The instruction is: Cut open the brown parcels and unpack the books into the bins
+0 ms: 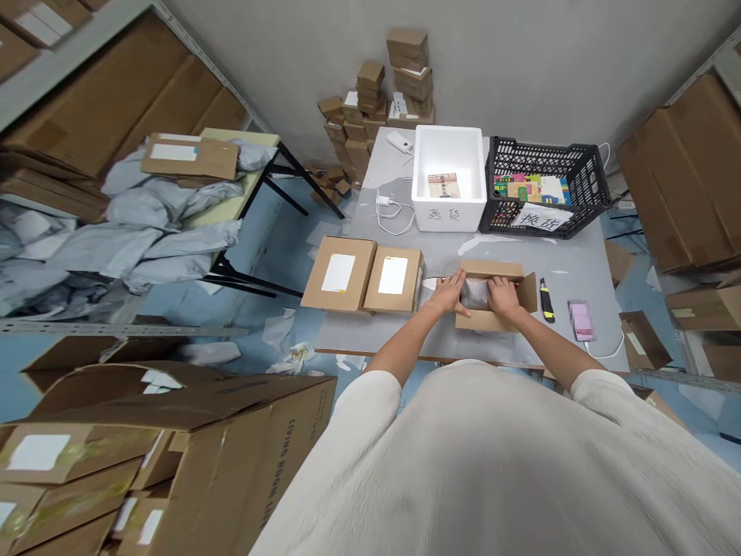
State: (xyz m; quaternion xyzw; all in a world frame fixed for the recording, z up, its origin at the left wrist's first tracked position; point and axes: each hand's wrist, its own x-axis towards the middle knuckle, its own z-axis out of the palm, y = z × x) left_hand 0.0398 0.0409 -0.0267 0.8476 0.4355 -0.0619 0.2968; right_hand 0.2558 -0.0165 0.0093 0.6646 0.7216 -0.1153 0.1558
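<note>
An open cardboard box (pixel 487 321) stands near the front edge of the table, its flaps folded outward. Inside it lies a package in greyish clear plastic (pixel 475 296). Spread over the box's left end is my left hand (pixel 445 295), its thumb well apart from the fingers and nothing visibly gripped. My right hand (pixel 503 296) reaches into the right part of the box beside the package; its fingers bend downward and their tips are hidden. To the right of the box is a black and yellow utility knife (pixel 546 300).
Two labelled cartons (pixel 336 274) (pixel 394 279) stand left on the grey table (pixel 370 336). Behind are a white foam box (pixel 449 216) and a black crate (pixel 544 147) holding books. A phone (pixel 581 320) with a cable lies at right. A large carton (pixel 248 455) stands front left.
</note>
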